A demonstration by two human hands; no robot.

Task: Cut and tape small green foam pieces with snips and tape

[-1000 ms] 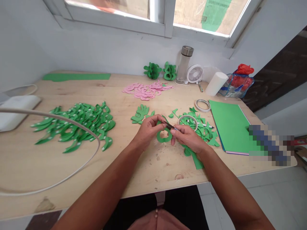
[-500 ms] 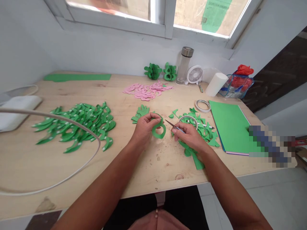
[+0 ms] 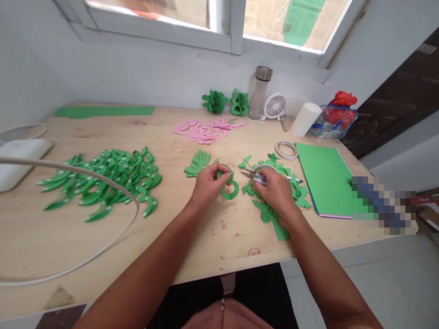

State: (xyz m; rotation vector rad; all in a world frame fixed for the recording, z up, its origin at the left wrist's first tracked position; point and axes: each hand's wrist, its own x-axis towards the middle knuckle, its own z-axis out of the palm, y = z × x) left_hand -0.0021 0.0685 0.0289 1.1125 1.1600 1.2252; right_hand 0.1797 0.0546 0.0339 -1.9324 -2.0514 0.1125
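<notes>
Pinched in my left hand [image 3: 210, 183] is a green paper cutout [image 3: 234, 191] with a looped, ring-like end hanging to the right of my fingers. My right hand [image 3: 274, 186] grips a pair of scissors [image 3: 253, 176], blades parted and pointing left, a short gap away from the cutout. Under and around my right hand lie green paper scraps [image 3: 270, 212], with a roll of tape [image 3: 265, 168] partly hidden among them. Just beyond my left hand rests a small stack of green leaf-shaped cutouts [image 3: 197, 162].
A heap of curved green paper pieces [image 3: 113, 178] covers the left, crossed by a white cable [image 3: 135, 214]. Pink cutouts [image 3: 206, 130] lie farther back, before a glass bottle [image 3: 259, 93] and a small fan [image 3: 275, 106]. Green sheets [image 3: 325, 180] and another tape roll [image 3: 286, 150] are at right.
The scissors have turned, their blades now wider apart and lying over the scraps. My right hand has shifted slightly right relative to the cutout, which my left hand still pinches.
</notes>
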